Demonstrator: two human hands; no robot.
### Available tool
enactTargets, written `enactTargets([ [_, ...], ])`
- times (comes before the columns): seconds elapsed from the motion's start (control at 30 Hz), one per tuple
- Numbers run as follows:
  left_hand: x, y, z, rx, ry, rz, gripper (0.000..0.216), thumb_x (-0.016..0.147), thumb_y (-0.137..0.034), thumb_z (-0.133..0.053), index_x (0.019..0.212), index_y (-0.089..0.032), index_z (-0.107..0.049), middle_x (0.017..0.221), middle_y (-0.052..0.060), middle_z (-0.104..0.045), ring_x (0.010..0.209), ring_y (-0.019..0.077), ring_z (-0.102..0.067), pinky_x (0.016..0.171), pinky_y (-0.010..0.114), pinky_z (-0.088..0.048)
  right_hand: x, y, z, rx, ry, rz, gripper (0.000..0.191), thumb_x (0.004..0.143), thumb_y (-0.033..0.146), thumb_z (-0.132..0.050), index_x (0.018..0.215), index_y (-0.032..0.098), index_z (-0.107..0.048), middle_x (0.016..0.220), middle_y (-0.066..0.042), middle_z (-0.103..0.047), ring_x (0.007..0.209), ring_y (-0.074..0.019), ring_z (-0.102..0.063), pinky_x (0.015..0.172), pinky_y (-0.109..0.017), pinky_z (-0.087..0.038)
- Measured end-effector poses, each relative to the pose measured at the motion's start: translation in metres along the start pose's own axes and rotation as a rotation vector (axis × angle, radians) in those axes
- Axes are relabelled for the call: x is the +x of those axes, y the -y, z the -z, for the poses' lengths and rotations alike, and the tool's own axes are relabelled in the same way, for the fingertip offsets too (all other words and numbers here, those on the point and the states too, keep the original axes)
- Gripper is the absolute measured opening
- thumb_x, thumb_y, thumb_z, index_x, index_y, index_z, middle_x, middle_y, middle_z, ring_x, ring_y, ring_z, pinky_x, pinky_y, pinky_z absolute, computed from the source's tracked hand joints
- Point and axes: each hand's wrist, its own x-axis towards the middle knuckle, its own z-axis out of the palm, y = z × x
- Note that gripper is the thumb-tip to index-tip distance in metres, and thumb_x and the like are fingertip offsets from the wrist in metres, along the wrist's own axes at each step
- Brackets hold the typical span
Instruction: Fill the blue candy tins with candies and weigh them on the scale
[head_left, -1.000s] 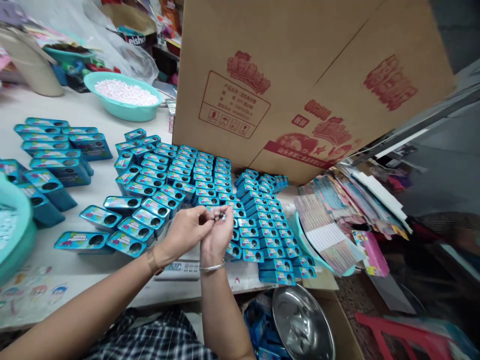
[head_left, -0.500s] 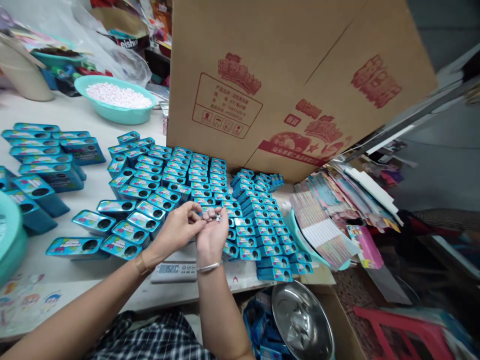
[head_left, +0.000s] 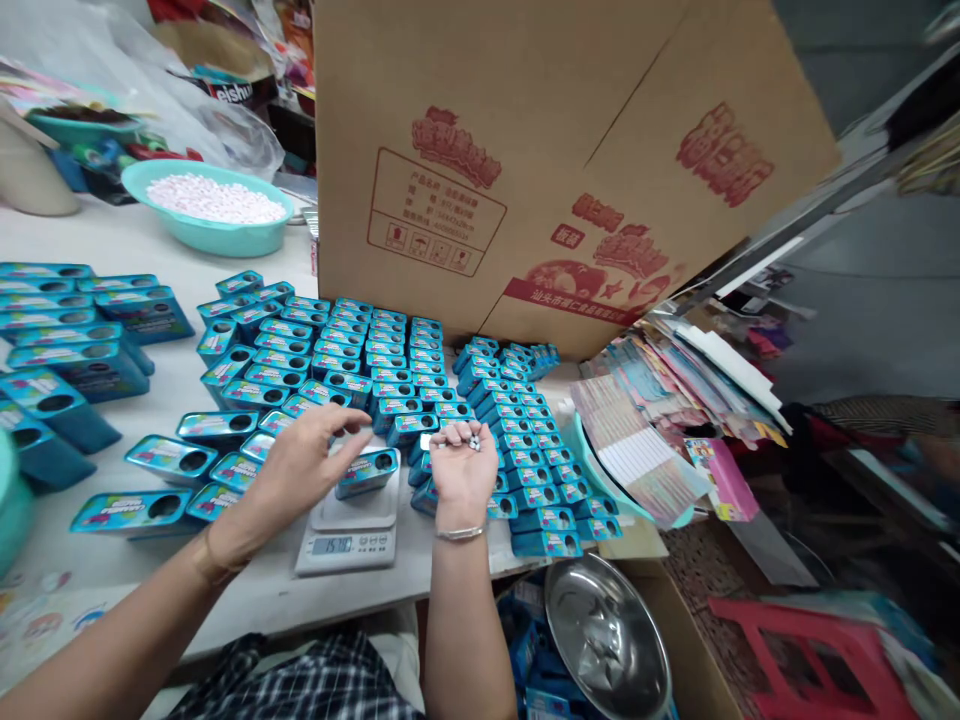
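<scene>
My right hand [head_left: 461,468] is turned palm up with its fingers curled around a few small pale pellets [head_left: 470,441]. My left hand [head_left: 300,462] hovers with fingers spread just left of a blue tin [head_left: 367,472] that lies on a small white digital scale [head_left: 349,525]. Neither hand touches the tin. Rows of several identical blue tins [head_left: 390,355] with round holes cover the white table [head_left: 142,250] behind and beside the hands.
A big cardboard box [head_left: 555,150] stands behind the tins. A teal bowl of white pellets [head_left: 206,205] sits far left. Printed cards [head_left: 652,440] are stacked at the right. A steel bowl [head_left: 604,635] lies below the table edge. More large blue tins [head_left: 75,340] are at the left.
My hands have come apart: the left moved away to the left and opened, the right stays cupped. The scale and the tin on it, hidden before, now show.
</scene>
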Motion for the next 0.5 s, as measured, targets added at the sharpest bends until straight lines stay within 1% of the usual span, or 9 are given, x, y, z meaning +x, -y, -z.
enactTargets([
  [0.07,0.000,0.003,0.008,0.016,-0.086,0.002,0.030,0.091,-0.049,-0.052,0.106,-0.026,-0.064,0.103,0.005,-0.069,0.096,0.0220,-0.063,0.088,0.036,-0.048,0.000,0.004,0.004,-0.025,0.008,0.023,0.019,0.085,0.034,-0.046,0.070,0.023,-0.040,0.061,0.009,-0.038,0.051,-0.0090,-0.039,0.058,-0.026,-0.039],
  [0.1,-0.001,0.004,0.009,0.037,-0.102,-0.018,0.031,0.091,-0.049,-0.052,0.108,-0.025,-0.063,0.105,0.005,-0.068,0.099,0.0228,-0.062,0.091,0.037,-0.047,-0.001,0.005,0.005,-0.032,0.011,0.030,0.019,0.085,0.033,-0.047,0.070,0.023,-0.039,0.061,0.009,-0.038,0.050,-0.0090,-0.039,0.058,-0.026,-0.039],
  [0.13,-0.002,0.005,0.009,0.067,-0.093,-0.047,0.034,0.091,-0.050,-0.053,0.111,-0.025,-0.062,0.108,0.006,-0.068,0.103,0.0240,-0.061,0.094,0.039,-0.046,-0.002,0.006,0.006,-0.039,0.014,0.036,0.019,0.085,0.033,-0.047,0.070,0.023,-0.039,0.061,0.009,-0.038,0.050,-0.0090,-0.039,0.057,-0.026,-0.039],
  [0.23,-0.008,0.003,-0.003,0.188,0.024,-0.124,0.050,0.087,-0.056,-0.056,0.123,-0.021,-0.057,0.122,0.010,-0.063,0.114,0.0291,-0.054,0.099,0.045,-0.041,-0.006,0.007,0.004,-0.064,0.020,0.048,0.019,0.086,0.032,-0.045,0.070,0.024,-0.038,0.061,0.009,-0.037,0.051,-0.0093,-0.039,0.057,-0.027,-0.039],
  [0.33,-0.014,-0.001,-0.022,0.294,0.142,-0.130,0.068,0.082,-0.060,-0.062,0.134,-0.019,-0.048,0.132,0.013,-0.058,0.119,0.0334,-0.049,0.099,0.049,-0.037,-0.010,0.006,0.001,-0.071,0.011,0.042,0.019,0.086,0.032,-0.045,0.070,0.024,-0.039,0.061,0.009,-0.037,0.051,-0.0096,-0.040,0.057,-0.027,-0.039],
  [0.4,-0.016,-0.002,-0.033,0.336,0.188,-0.129,0.071,0.078,-0.055,-0.068,0.136,-0.019,-0.046,0.130,0.015,-0.058,0.117,0.0350,-0.048,0.096,0.050,-0.036,-0.012,0.005,0.000,-0.049,-0.001,0.031,0.018,0.086,0.031,-0.046,0.071,0.023,-0.040,0.062,0.009,-0.038,0.051,-0.0094,-0.040,0.058,-0.027,-0.039],
  [0.43,-0.018,-0.002,-0.038,0.347,0.200,-0.129,0.070,0.077,-0.049,-0.071,0.135,-0.018,-0.047,0.127,0.016,-0.059,0.115,0.0354,-0.049,0.095,0.051,-0.037,-0.013,0.005,0.000,-0.032,-0.006,0.023,0.017,0.086,0.030,-0.046,0.071,0.023,-0.040,0.062,0.009,-0.038,0.051,-0.0091,-0.040,0.058,-0.027,-0.039],
  [0.5,-0.021,0.000,-0.044,0.352,0.208,-0.134,0.055,0.076,-0.033,-0.072,0.126,-0.018,-0.054,0.116,0.015,-0.063,0.109,0.0343,-0.053,0.092,0.050,-0.038,-0.014,0.004,-0.001,-0.005,-0.007,0.009,0.017,0.086,0.029,-0.046,0.072,0.023,-0.040,0.062,0.009,-0.038,0.052,-0.0085,-0.040,0.058,-0.026,-0.038],
])
